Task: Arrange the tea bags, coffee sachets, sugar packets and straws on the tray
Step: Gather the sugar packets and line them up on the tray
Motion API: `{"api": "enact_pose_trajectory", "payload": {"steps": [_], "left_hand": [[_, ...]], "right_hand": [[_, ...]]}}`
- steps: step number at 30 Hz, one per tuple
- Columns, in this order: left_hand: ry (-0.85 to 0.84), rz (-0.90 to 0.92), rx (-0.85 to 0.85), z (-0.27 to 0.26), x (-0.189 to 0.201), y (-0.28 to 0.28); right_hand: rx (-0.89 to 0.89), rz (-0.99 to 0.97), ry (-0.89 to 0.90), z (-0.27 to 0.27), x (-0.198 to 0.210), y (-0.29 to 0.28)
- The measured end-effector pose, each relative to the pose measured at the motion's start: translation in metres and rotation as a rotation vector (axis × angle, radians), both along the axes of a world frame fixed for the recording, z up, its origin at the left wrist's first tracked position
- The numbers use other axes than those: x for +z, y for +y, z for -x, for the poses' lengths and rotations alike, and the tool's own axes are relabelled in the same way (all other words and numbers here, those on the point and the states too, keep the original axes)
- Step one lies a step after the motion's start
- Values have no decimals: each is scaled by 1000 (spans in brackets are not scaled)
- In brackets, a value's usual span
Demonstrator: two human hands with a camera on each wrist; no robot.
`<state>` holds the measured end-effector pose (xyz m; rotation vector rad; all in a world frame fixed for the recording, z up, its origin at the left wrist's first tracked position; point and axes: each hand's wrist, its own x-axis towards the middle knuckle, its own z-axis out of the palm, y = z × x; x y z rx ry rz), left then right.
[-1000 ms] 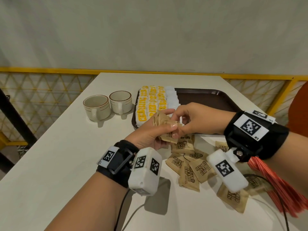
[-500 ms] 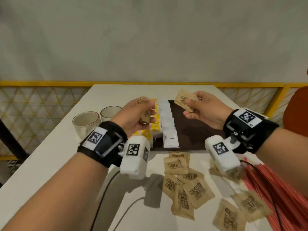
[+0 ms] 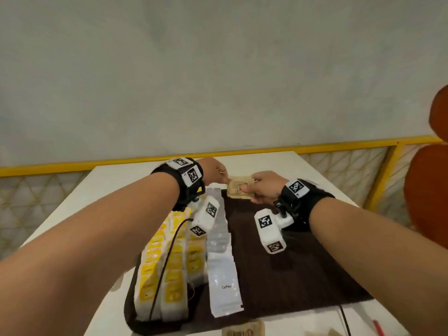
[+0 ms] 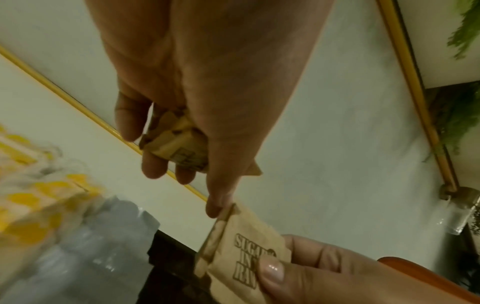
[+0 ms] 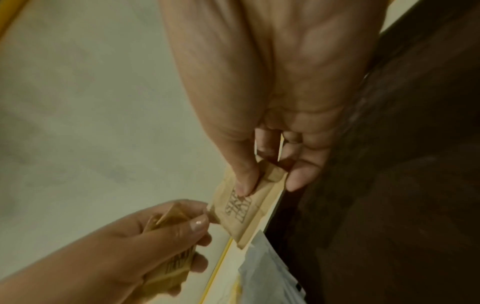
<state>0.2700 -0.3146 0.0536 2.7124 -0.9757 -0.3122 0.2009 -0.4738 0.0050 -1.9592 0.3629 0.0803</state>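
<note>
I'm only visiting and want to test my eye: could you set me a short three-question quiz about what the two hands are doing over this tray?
1. True or false: the left hand is empty.
2. What does the right hand pinch over the far end of the brown tray?
A. a straw
B. a brown sugar packet
C. a cup
3. Fill in: the row of white sachets lies directly to the ___ of the yellow tea bags, seen from the head camera.

Key:
1. False; it grips a stack of sugar packets.
2. B, the brown sugar packet.
3. right
</note>
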Motion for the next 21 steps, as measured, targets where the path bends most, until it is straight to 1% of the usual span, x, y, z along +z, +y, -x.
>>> {"api": "enact_pose_trajectory", "payload": {"steps": [3,8,12,16,18,21], "left_hand": [[-7,-31,-35,-25,-3,-16],[-50,-205,-137,-48,-8,-37],[-60,-205,-159,-62,-23,-46],[-80,-233,-138,-69,-35,-48],[-90,-222,-124,-71,-39,-47],[-104,-213,-102,-74,-43,-46]], "right_hand": [[-17,-9,5,-16,-9,-8],[-13,-11,30,-37,-21,-17],[-32,-15,24,-46,-33,-21],[-40,40,19,-48,-38,-19],[-74,81,6,-50,-39,-19],[-111,89,5,-53,-41,-18]]}}
